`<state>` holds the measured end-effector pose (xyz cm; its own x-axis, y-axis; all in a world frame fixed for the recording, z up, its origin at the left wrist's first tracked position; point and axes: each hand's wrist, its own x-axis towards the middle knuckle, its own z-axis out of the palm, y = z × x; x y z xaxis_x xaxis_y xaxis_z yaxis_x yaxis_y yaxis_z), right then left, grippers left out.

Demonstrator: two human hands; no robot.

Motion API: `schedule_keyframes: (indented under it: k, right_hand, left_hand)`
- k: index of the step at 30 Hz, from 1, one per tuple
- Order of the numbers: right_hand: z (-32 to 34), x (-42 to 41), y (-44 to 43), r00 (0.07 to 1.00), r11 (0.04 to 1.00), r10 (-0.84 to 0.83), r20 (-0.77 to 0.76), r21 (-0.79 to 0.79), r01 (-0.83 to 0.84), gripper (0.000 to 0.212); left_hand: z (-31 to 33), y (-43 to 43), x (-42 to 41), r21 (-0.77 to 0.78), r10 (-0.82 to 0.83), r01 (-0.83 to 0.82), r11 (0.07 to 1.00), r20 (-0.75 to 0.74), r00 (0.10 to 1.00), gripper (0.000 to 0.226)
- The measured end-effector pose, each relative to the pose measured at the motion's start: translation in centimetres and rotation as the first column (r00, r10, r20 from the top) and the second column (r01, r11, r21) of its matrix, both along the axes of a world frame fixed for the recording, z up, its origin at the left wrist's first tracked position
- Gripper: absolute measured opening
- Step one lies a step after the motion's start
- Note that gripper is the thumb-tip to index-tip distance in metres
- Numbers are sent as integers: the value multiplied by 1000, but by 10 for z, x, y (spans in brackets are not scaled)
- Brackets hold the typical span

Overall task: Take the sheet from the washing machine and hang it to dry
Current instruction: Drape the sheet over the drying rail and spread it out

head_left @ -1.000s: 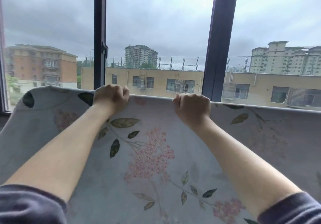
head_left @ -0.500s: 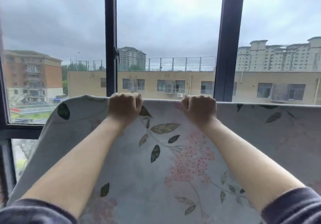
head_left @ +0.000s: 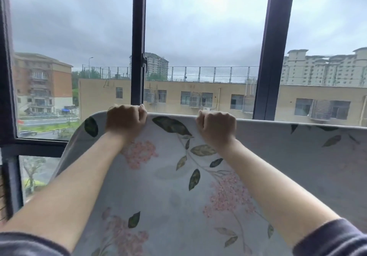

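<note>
A pale grey sheet (head_left: 168,186) printed with pink flowers and green leaves hangs spread out in front of me, its top edge running level across the view. My left hand (head_left: 125,121) is a fist gripping that top edge near the sheet's left end. My right hand (head_left: 216,126) grips the same edge a short way to the right. Both arms reach forward with dark sleeves pushed back. Whatever the sheet hangs over is hidden under the fabric. The sheet's left corner curves downward.
Directly behind the sheet is a big window with dark frames (head_left: 138,43) and a second upright (head_left: 273,47). A horizontal frame bar (head_left: 35,146) sits low on the left. Outside are buildings and a grey sky.
The sheet has slid to the right along its support, so its left end now shows well inside the view. Both hands stay shut on the top edge.
</note>
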<state>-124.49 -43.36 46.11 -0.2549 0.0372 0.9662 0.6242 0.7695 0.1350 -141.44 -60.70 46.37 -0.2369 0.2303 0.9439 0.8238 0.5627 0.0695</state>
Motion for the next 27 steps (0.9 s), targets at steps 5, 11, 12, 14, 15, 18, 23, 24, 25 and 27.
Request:
schedule_keyframes:
  k: [5,11,12,14,15,18,23,24,25,27]
  right_hand:
    - [-1,-49,-39,995,994,89,33,-74,-86,52]
    - [-1,-50,-47,999,999,34,4,-10,-34,50]
    - [0,-48,-45,999,1000,16,-29,0,-16,50]
    - [-1,-46,-43,996,1000,-14,-84,-28,11,50]
    - [-3,-46,-43,996,998,-10,-88,-61,5,50]
    - [-11,-57,-62,995,990,-13,-101,-143,-2,49]
    - [-35,-113,-141,995,994,46,92,-102,-37,41]
    - [-39,-122,-155,988,995,59,142,-87,-47,44]
    - [-47,-134,-174,978,996,65,196,-67,-53,45]
    - [-60,-150,-195,955,995,103,278,-30,-98,44]
  left_hand:
    - [-4,4,-4,-26,-54,52,998,-82,995,48]
    - [-7,-34,-34,-42,-67,65,997,-41,997,38]
    - [-8,-41,-42,10,-75,75,997,51,996,38]
    - [-24,-60,-64,92,-159,147,985,144,977,38]
    - [-37,-69,-73,119,-238,223,968,137,961,36]
    - [-74,-91,-94,214,-432,383,899,288,855,50]
    - [-83,-113,-116,129,-505,490,862,304,808,54]
    - [-82,-114,-119,84,-500,500,862,300,812,54]
    - [-89,-121,-127,34,-490,507,861,320,811,53]
    - [-107,-126,-134,-28,-489,533,846,360,795,49]
